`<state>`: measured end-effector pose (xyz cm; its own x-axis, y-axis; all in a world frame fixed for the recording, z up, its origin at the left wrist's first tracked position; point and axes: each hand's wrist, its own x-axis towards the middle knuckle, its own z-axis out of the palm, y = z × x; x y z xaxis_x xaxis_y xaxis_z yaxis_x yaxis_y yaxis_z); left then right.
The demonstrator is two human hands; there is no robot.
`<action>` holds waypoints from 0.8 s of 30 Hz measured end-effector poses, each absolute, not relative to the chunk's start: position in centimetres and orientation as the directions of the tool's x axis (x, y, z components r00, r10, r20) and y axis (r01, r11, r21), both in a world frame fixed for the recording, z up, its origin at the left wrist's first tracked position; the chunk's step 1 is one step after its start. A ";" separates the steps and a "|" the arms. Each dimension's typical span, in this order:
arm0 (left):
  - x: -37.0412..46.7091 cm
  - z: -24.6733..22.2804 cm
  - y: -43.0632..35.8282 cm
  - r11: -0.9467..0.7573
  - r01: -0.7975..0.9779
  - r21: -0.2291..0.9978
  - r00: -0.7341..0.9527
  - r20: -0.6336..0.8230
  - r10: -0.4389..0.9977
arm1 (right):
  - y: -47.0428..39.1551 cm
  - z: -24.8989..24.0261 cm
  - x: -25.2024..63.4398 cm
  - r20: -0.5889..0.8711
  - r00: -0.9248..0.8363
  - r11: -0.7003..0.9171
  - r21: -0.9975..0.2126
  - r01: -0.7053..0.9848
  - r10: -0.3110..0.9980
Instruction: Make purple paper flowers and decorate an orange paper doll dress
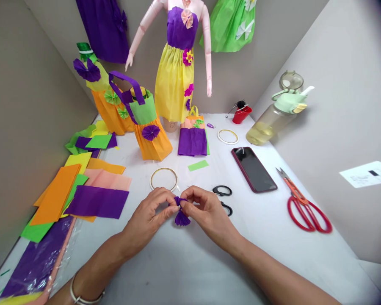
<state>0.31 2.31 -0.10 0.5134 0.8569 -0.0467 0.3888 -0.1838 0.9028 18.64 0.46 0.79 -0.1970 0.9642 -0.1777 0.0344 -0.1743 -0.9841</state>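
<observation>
Both hands, left hand (pixel 149 212) and right hand (pixel 203 209), pinch a small pleated purple crepe-paper fan (pixel 180 214), fingertips closed on it. Bare white table (pixel 184 262) lies open nearer than the fan. A gold wire ring (pixel 164 178) sits just beyond the fan, black-handled scissors (pixel 224 198) just right.

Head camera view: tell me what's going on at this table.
A person's left hand and right hand pinch a small pleated purple crepe-paper piece between the fingertips, just above the white table. Sheets of orange, purple, green and pink paper lie to the left. Red-handled scissors and a dark phone lie to the right. A mannequin in a yellow and purple paper dress stands at the back.
</observation>
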 end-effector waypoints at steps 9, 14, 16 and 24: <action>0.4 -0.2 2.4 -0.186 0.409 0.894 0.508 -0.054 0.860 | 0.4 0.5 18.8 -0.172 -0.233 -0.173 -0.985 0.020 0.957; 0.2 0.0 2.2 -0.177 0.401 0.899 0.511 -0.059 0.858 | 0.4 0.7 18.7 -0.173 -0.238 -0.178 -0.984 -0.001 0.956; 0.2 0.0 2.2 -0.189 0.406 0.894 0.517 -0.054 0.854 | 0.4 0.8 18.7 -0.178 -0.236 -0.183 -0.983 0.002 0.955; 0.3 -0.1 2.3 -0.253 0.427 0.868 0.554 -0.030 0.832 | 0.5 0.9 18.8 -0.171 -0.232 -0.163 -0.985 0.052 0.958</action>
